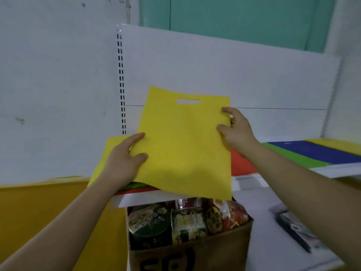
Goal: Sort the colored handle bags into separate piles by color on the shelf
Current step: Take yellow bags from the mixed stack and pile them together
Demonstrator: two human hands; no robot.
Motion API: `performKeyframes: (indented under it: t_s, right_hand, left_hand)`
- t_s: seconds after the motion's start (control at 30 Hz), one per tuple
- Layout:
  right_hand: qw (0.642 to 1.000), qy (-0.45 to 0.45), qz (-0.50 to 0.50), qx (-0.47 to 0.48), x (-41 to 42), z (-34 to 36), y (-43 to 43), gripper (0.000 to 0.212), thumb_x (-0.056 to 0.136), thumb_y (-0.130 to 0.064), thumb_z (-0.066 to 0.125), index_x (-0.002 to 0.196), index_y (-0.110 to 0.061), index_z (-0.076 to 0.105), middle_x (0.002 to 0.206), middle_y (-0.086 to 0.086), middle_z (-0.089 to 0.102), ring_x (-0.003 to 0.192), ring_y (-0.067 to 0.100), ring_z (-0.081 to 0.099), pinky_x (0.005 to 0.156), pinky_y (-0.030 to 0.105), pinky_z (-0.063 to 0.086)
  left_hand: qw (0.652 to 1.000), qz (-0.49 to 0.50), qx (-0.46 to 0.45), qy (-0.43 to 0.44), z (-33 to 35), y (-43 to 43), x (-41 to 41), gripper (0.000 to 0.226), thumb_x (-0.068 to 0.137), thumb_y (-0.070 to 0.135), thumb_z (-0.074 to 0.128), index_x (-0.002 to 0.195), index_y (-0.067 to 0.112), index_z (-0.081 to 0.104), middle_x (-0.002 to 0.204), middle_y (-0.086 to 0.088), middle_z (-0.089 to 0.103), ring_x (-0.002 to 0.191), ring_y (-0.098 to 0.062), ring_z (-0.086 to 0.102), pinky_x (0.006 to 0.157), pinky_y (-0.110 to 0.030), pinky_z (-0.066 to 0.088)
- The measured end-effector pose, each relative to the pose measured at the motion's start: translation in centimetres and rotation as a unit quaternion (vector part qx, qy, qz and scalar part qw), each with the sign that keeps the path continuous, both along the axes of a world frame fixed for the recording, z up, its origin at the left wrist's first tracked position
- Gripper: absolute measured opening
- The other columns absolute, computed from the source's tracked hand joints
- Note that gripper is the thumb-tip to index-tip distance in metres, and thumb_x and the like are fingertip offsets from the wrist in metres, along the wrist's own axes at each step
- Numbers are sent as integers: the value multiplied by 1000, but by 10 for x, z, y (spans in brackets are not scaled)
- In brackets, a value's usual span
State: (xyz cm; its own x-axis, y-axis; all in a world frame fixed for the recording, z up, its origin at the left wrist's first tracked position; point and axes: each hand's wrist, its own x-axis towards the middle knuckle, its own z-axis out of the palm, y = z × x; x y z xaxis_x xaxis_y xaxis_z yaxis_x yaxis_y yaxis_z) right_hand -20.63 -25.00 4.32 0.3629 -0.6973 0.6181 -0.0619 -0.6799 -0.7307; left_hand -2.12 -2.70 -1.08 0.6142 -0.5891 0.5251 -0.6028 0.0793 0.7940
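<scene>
Two hands hold one yellow bag (pixel 181 141) up in the middle of the view. The bag is flat and tilts a little, and its handle hole is at the far top edge. The left hand (pixel 125 159) grips the bag's left edge. The right hand (pixel 237 132) grips its right edge. On each hand, two fingertips lie on the front of the bag. The bag's near edge hangs past the front of the white shelf (pixel 336 171).

Just under the left hand, a second yellow bag (pixel 114 145) lies flat on the shelf. Near the held bag's near left corner, thin green and red edges (pixel 136 187) poke out from under it.

To the right, more bags lie flat and overlap. There is a red bag (pixel 242 163), then a green bag (pixel 297 157), then a blue bag (pixel 316 151).

Below the shelf, near us, stands a brown box (pixel 195 251) full of food packs (pixel 187 222). A blurry black thing (pixel 293 233) lies near on the right.

Far behind is the white back panel (pixel 234 75), with a slotted post (pixel 121 75) at its left.
</scene>
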Motion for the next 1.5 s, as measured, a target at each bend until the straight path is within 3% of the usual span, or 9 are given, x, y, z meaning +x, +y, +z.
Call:
performKeyframes:
  t_s: [0.13,0.3,0.43,0.57,0.73,0.93,1.2,1.37,1.5]
  right_hand:
    - [999,0,-52,1,-48,1,-10,50,87,-6,56,132,-27,48,113,-3,51,86,12,53,77,26,43]
    - [995,5,-102,-14,-115,6,-27,49,91,-9,54,135,-28,44,120,-7,45,101,15,50,83,26,41]
    - [989,4,-149,-21,-184,11,-47,48,92,-9,51,135,-29,43,131,-2,47,105,19,51,86,28,42]
    - [978,4,-207,-21,-266,12,-68,48,93,-9,49,136,-28,42,132,-3,47,96,15,49,80,23,39]
    - [957,1,-290,-15,-378,5,-92,48,92,-9,51,136,-26,44,133,2,48,102,16,49,79,19,35]
    - [933,23,-359,19,-501,-2,-108,48,95,-12,48,139,-29,39,138,2,43,102,17,46,82,27,40]
    - [902,19,-429,37,-593,-13,-145,46,97,-12,46,139,-29,39,138,2,42,97,16,44,79,29,41]
    - [885,25,-462,44,-624,-19,-184,46,96,-12,47,139,-28,40,141,3,41,117,25,48,94,39,46]
    - [868,31,-493,47,-643,-12,-223,46,96,-13,46,139,-28,40,137,3,43,102,21,48,88,37,47]
  left_hand:
    - [999,-34,2,-1,1,-20,-33,50,92,12,58,135,33,47,122,11,45,97,-14,51,70,-23,43]
    - [996,-86,-10,1,10,-54,-86,51,91,10,58,136,33,46,125,8,47,101,-18,54,81,-33,47]
    - [990,-140,-15,8,10,-93,-143,49,93,10,56,137,30,45,134,3,47,103,-17,54,77,-27,46]
    - [982,-190,-11,7,11,-139,-213,50,93,9,55,138,29,44,137,2,45,113,-20,51,88,-34,46]
    - [966,-257,-9,-4,7,-198,-306,51,92,5,56,137,27,46,126,7,49,97,-8,57,73,-17,47]
    - [950,-312,-2,-26,3,-263,-410,53,90,5,59,137,24,46,132,5,48,113,-16,53,95,-34,45]
    - [917,-398,25,-16,-6,-349,-501,51,93,8,56,138,28,43,120,9,49,87,1,54,60,-7,46]
    - [905,-423,29,-29,-12,-412,-531,52,91,13,59,136,34,44,138,1,48,123,-21,48,97,-38,46]
    - [895,-446,20,-8,-8,-467,-553,52,90,7,59,136,28,47,125,7,51,105,-9,51,80,-14,41]
